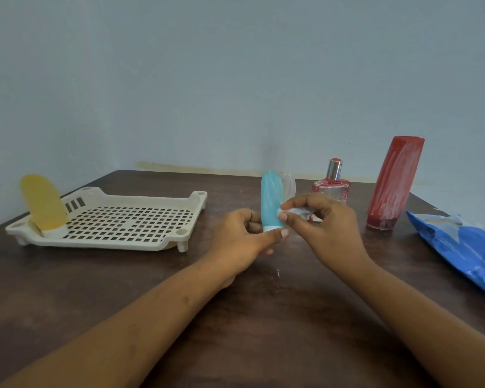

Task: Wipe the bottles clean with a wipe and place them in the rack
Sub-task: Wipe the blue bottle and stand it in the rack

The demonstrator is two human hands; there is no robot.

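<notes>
left hand [237, 239] grips teal bottle [271, 201] upright | right hand [324, 224] presses wipe [297, 212] to it

Dark desk, pale wall, one blue packet

A dark brown wood-grain desk [263, 317] fills the lower half of the view, its far edge against a plain pale blue-grey wall [235, 79] and its far left corner just clear of that wall. A faint yellowish stripe [196, 167] runs along the wall just above the desk's far edge. A crumpled blue plastic packet [465, 247] with a lighter patch on its upper face lies flat along the desk's right edge and passes out of view at the right. Its print is too blurred to read. Near the middle of the desk a few small white specks [278, 273] mark the surface.
</notes>
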